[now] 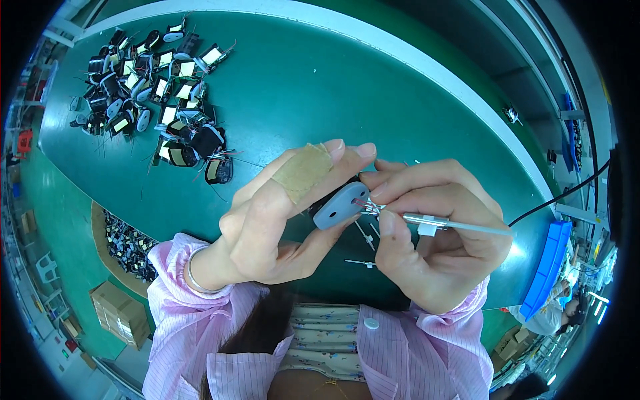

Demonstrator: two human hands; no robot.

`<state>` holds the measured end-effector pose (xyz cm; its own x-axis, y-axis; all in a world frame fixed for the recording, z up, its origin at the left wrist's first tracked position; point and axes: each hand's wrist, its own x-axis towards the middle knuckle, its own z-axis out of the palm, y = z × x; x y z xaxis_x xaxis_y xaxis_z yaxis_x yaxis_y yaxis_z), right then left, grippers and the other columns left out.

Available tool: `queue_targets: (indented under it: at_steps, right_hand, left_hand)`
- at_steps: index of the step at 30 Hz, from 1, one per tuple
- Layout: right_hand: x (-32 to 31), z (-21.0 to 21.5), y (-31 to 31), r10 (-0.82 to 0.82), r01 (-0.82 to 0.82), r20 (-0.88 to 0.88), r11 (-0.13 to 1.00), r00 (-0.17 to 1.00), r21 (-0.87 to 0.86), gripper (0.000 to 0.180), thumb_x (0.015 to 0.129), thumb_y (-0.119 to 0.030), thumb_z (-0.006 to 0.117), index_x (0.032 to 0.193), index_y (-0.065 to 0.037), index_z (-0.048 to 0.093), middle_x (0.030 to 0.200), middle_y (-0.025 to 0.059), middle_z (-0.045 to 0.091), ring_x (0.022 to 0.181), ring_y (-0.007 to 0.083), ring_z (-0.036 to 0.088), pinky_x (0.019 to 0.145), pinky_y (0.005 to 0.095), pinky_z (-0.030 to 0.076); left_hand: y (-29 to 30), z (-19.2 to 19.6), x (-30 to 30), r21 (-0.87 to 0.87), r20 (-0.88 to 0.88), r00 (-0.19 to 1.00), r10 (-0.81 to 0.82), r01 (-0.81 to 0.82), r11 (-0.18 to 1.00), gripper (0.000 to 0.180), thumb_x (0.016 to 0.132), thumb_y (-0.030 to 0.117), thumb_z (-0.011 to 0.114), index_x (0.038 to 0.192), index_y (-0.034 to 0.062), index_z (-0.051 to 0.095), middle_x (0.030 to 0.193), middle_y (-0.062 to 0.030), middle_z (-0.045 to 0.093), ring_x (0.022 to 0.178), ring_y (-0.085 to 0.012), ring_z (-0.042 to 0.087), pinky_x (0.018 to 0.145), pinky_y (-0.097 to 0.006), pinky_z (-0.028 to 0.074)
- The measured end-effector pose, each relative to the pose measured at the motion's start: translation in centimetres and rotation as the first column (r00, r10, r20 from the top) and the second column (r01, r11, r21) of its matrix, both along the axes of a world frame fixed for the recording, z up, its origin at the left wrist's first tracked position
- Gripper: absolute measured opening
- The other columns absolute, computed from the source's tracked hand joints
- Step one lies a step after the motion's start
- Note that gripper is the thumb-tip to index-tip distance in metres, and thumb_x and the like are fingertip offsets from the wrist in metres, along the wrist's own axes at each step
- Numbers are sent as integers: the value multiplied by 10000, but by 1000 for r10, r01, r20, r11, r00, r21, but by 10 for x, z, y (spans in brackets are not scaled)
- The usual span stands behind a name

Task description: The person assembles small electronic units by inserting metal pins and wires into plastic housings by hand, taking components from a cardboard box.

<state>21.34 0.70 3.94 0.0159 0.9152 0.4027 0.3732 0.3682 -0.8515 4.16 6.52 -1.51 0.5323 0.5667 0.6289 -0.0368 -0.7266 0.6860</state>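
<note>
In front of my chest, my left hand [267,213] is closed around a small black part with a grey oval end plate [341,205]. The plate has several holes and faces right, and thin red and white wires show at it. A tan bandage wraps one finger of this hand. My right hand [447,233] pinches a slim metal rod with a white collar [427,228], its inner end close to the plate. Whether the rod touches the wires I cannot tell. Similar thin metal rods [360,263] lie on the green table below my hands.
Many black parts with cream labels and loose wires form a pile [160,87] at the table's far left. An open carton of small parts [127,247] and a cardboard box [120,313] stand lower left. At right are a blue bin [547,270] and a black cable [560,195].
</note>
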Motion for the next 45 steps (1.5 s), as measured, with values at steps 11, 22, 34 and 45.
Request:
queue_targets:
  at_steps: [11, 22, 34, 45]
  right_hand:
    - [-5, -1, 3, -19, 8, 163, 997, 986, 71, 130, 692, 94, 681, 812, 67, 639, 873, 169, 643, 798, 265, 684, 809, 391, 563]
    - [15, 2, 2, 33, -25, 41, 983, 999, -184, 218, 719, -59, 741, 904, 49, 703, 839, 144, 665, 840, 223, 631, 943, 448, 463]
    - [19, -9, 8, 31, -22, 35, 973, 999, -228, 137, 710, 20, 747, 822, -50, 710, 741, 52, 681, 678, 177, 652, 940, 445, 431]
    - [7, -4, 8, 20, 34, 426, 992, 905, -119, 133, 607, 45, 717, 714, -34, 707, 619, 71, 637, 562, 191, 584, 1034, 529, 365]
  left_hand:
    - [5, 10, -1, -84, -37, 999, -36, 33, 996, 638, 714, -92, 659, 1296, -92, 399, 1179, -265, 588, 991, -308, 625, 832, -357, 498]
    - [13, 13, -15, -382, -97, 978, -186, 136, 914, 463, 749, 90, 762, 1129, -76, 556, 1148, -194, 520, 980, -235, 563, 791, -327, 479]
    - [14, 10, -13, -529, 103, 983, -154, 185, 828, 439, 718, 49, 783, 1085, -113, 605, 972, -195, 640, 838, -212, 635, 696, -291, 508]
    - [11, 17, -6, -397, -165, 983, -86, 14, 918, 316, 678, -15, 739, 968, -106, 654, 775, -150, 614, 657, -195, 590, 586, -288, 457]
